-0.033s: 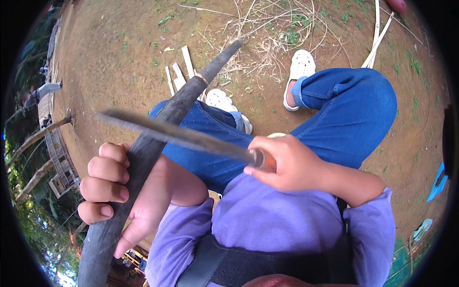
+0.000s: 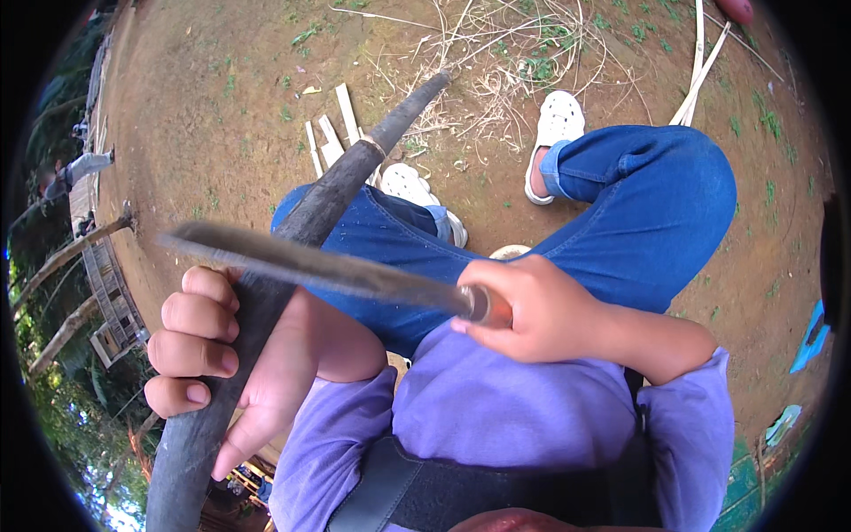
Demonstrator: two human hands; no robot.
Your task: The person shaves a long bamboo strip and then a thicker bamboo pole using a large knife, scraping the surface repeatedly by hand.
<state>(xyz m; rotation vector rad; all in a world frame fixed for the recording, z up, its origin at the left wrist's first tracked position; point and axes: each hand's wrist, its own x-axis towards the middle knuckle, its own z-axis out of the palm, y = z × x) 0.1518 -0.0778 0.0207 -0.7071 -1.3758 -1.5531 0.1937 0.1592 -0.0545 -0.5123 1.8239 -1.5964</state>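
A long dark wooden pole (image 2: 341, 182) slants from the lower left toward the far middle. It tapers to a thin end and has a pale ring partway along. My left hand (image 2: 270, 368) is closed around its thick near part, fingers curled over the left side. In my right hand (image 2: 550, 310) is a long-bladed knife (image 2: 346, 273), gripped by its orange-brown handle behind a metal collar. The blade, smeared by motion, crosses over the pole just beyond my left fingers. Whether it touches the wood I cannot tell.
Pale flat strips (image 2: 346, 111) lie by my left shoe (image 2: 408, 184). Beyond my feet is a tangle of thin shavings (image 2: 532, 53) on bare soil. Longer strips (image 2: 700, 75) lie at the far right. Another person (image 2: 84, 167) is at the far left, near a wooden structure.
The knife blade has shifted a little left and toward me along the pole, my right hand moving slightly nearer with it. The left hand and pole stay put.
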